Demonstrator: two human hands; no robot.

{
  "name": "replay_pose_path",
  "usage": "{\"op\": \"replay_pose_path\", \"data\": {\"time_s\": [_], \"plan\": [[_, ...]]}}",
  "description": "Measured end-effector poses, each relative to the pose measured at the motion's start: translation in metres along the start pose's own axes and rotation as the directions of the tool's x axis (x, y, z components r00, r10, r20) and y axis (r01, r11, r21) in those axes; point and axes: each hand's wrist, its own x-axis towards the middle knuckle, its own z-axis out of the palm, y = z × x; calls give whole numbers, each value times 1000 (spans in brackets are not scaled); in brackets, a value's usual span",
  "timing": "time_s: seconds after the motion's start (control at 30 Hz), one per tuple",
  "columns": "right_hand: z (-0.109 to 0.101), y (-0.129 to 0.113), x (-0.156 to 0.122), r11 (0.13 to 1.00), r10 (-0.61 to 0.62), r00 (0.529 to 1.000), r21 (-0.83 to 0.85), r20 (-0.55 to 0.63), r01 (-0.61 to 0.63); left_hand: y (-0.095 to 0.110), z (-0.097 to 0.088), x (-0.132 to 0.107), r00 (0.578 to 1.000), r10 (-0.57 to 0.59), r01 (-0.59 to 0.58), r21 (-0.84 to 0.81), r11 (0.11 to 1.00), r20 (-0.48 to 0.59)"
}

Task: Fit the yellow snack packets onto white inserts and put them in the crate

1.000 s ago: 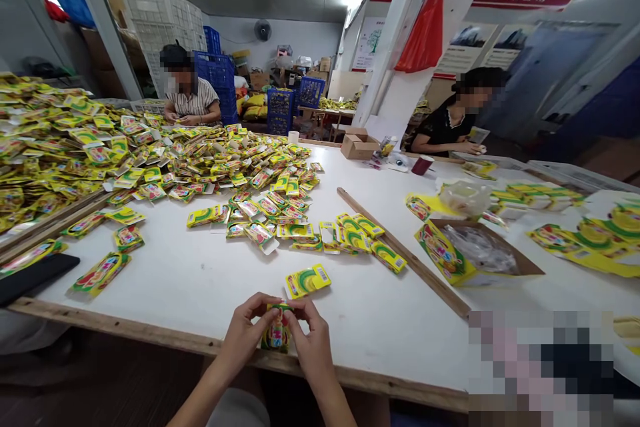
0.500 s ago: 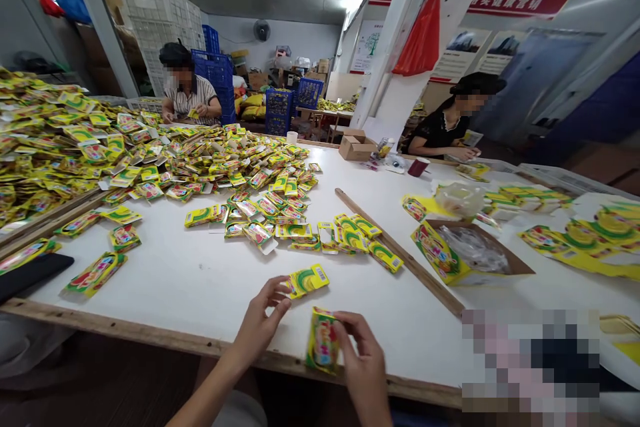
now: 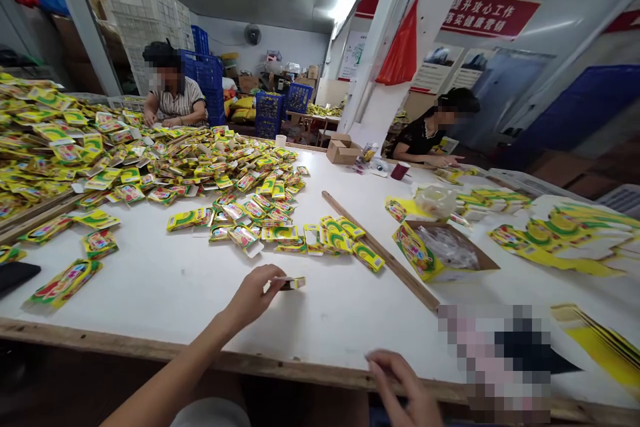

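Note:
My left hand (image 3: pixel 253 295) reaches over the white table (image 3: pixel 175 287) and pinches the edge of a yellow-green packet (image 3: pixel 291 282), lifting it so it shows edge-on. My right hand (image 3: pixel 403 385) hangs low at the table's front edge, fingers loosely apart, with nothing visible in it. A loose scatter of the same packets (image 3: pixel 280 230) lies just beyond my left hand, and a large heap of packets (image 3: pixel 60 140) fills the left side.
A wooden strip (image 3: pixel 380 251) runs diagonally across the table. An open cardboard box (image 3: pixel 445 250) with clear plastic sits right of it, beside flat yellow cards (image 3: pixel 565 237). Two people sit at the far side. A dark object (image 3: pixel 15 275) lies at the left edge.
My hands parted from the packet they held together. The left reached forward and took hold of the packet on the table; the right carried its packet off to the right and now shows none.

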Motion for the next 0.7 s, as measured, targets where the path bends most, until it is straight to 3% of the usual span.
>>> {"op": "replay_pose_path", "data": {"time_s": [0.13,0.23,0.3,0.4,0.47,0.7], "plan": [[75,-39,17,967,-94,995,237,-17,96,28,-9,-8,992,-108,116,-115,987,67],[113,-54,27,915,-133,990,390,52,102,27,-5,-19,980,-172,189,-203,961,100],[129,-57,31,888,-130,989,452,72,84,20,2,-29,975,-214,221,-329,918,58],[142,-53,35,868,-92,994,494,59,50,6,14,-45,956,-289,218,-524,823,-57],[144,-49,37,862,-75,994,507,81,24,-1,20,-55,948,-309,214,-554,805,-83],[144,-42,46,874,-28,989,484,143,-45,-5,19,-57,949,-313,297,-434,851,35]]}}
